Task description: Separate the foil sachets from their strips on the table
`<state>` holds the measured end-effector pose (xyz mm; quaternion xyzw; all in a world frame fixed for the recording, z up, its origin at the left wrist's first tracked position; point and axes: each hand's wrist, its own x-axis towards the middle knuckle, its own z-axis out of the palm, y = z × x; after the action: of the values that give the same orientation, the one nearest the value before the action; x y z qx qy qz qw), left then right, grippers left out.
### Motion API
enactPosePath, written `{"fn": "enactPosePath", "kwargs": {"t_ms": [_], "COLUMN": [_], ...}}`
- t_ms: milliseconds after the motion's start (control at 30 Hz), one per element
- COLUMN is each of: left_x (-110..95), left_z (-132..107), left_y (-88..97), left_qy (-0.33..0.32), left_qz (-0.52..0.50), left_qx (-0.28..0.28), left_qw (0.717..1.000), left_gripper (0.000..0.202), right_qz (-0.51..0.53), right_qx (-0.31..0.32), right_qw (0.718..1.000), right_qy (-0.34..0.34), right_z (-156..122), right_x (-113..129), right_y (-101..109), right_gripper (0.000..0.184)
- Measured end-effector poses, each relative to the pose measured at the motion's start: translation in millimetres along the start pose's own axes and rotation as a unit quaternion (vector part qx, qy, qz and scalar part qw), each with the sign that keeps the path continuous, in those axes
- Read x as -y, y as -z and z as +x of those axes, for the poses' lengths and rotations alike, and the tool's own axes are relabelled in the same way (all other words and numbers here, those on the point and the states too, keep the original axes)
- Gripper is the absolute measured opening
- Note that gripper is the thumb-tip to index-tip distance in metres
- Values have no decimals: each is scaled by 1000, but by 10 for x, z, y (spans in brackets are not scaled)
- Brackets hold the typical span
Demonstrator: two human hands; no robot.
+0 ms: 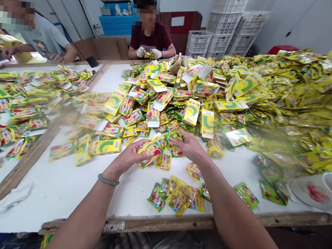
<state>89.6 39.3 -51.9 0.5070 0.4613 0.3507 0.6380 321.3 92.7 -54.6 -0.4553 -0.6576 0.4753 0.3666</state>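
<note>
My left hand [128,158] and my right hand [189,146] meet over a white table [70,186]. Both grip a yellow-green packet with sachets [156,147] between them. Directly below lie loose small sachets [177,197] in a little cluster near the front edge. Beyond my hands spreads a pile of yellow and green packets [168,97], and a much larger heap [302,94] rises at the right. A bead bracelet [108,180] circles my left wrist.
A co-worker in a dark red shirt [148,37] handles a packet at the far side; another person [34,35] sits at the left by a second table of packets [13,103]. A white bowl [323,190] sits at the right edge. White crates [221,28] are stacked behind.
</note>
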Motion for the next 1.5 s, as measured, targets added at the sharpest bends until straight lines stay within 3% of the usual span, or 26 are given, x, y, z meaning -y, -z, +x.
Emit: {"fn": "enactPosePath", "kwargs": {"t_ms": [133, 233, 433, 533, 700, 900, 1100, 1200, 1267, 1400, 1500], "left_x": [24, 43, 12, -9, 13, 80, 134, 149, 149, 135, 124], "left_z": [20, 36, 25, 17, 45, 93, 113, 131, 143, 145, 131], "left_y": [-47, -108, -189, -213, -221, -172, -173, -186, -189, -187, -205], "left_qy": [-14, 5, 46, 61, 67, 25, 6, -6, -9, -30, -39], "left_qz": [57, 51, -37, -81, -93, -80, -83, -62, -65, -91, -66], "left_qx": [-8, 20, 22, 26, -16, -39, -36, -23, -26, -36, -33], "left_qw": [998, 999, 998, 994, 993, 996, 996, 998, 998, 995, 997], "left_gripper": [51, 53, 60, 61, 59, 57, 54, 52, 52, 54, 50], "right_qz": [-60, -117, -141, -158, -153, -160, -157, -191, -190, -192, -197], "right_qx": [37, 52, -54, -102, -64, -93, 39, 73, 52, -63, -4], "right_qw": [997, 991, 988, 981, 984, 979, 985, 978, 980, 978, 979], "right_qy": [16, 37, 22, 51, 60, 91, 61, 47, 41, 55, 55], "right_z": [-32, -51, -31, -37, -92, -98, -125, -144, -147, -134, -129], "right_x": [49, 81, 51, 24, 53, 117, 167, 190, 196, 190, 178], "right_y": [-22, -67, -161, -227, -285, -244, -307, -330, -339, -349, -368], "right_gripper": [26, 17, 18, 15, 11, 7, 22, 24, 18, 14, 12]}}
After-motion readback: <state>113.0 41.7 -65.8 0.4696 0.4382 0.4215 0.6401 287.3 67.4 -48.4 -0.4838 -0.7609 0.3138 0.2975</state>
